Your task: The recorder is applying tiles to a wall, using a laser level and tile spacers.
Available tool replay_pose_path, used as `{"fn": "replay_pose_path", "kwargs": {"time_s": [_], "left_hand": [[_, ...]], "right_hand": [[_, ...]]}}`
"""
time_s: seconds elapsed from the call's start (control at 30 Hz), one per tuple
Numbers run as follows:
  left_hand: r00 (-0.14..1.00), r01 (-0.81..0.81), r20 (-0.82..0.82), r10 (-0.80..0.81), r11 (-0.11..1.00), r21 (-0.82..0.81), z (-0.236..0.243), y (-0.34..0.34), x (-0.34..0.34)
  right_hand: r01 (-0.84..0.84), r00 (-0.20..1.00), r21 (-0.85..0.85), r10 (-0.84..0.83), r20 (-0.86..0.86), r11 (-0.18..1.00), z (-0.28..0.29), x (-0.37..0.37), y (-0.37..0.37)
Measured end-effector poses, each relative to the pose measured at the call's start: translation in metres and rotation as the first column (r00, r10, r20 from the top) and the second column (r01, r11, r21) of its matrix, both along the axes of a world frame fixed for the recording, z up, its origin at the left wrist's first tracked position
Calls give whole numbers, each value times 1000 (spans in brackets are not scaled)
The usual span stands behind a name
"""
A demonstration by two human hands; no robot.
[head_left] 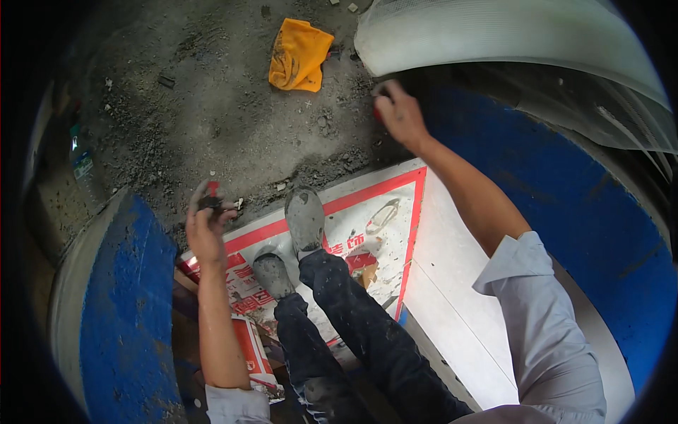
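Observation:
My left hand (pixel 205 237) is raised at the left, over the edge of the grey rubble. Its fingers close round a small black-and-red object (pixel 210 201) whose kind I cannot make out. Farther off to the right, my right hand (pixel 402 116) reaches low beside the blue panel. Those fingers are curled and slightly blurred, with a bit of a red object (pixel 378 114) showing at their edge; the rest is hidden. An orange cloth (pixel 300 56) lies crumpled on the dusty grey surface (pixel 233 120), left of and beyond my right hand.
My shoes stand on a white board (pixel 381 184) with red borders. Blue panels (pixel 134 304) rise on both sides. A roll of white mesh (pixel 494 35) lies at the far right. At the left is a plastic bottle (pixel 83 166). Loose grit and chips cover the grey surface.

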State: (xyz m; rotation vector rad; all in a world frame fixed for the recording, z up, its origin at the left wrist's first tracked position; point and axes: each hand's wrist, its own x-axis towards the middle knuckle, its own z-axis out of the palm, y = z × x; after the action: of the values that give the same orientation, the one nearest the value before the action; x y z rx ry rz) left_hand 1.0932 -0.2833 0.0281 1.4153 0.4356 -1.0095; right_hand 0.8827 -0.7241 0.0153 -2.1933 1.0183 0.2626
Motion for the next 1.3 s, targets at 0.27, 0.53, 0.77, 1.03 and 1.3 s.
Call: {"fn": "replay_pose_path", "kwargs": {"time_s": [0.27,0.53,0.77,1.03,1.3], "left_hand": [[980,-35,-197,-10,973,-227,26,-102,-56],[956,34,-264,-127,944,-329,50,-113,-61],[963,-7,-266,-54,975,-223,39,-109,-77],[952,-137,-292,88,979,-152,38,-140,-59],[854,-201,-511,95,967,-156,2,-181,-88]], "right_hand": [[-239,935,-370,111,-336,898,-42,82,5],[-199,966,-352,123,-228,915,-34,80,24],[-185,962,-427,75,-261,885,-65,140,5],[67,977,-8,-64,203,998,59,74,107],[57,996,317,-76,47,947,92,39,164]]}}
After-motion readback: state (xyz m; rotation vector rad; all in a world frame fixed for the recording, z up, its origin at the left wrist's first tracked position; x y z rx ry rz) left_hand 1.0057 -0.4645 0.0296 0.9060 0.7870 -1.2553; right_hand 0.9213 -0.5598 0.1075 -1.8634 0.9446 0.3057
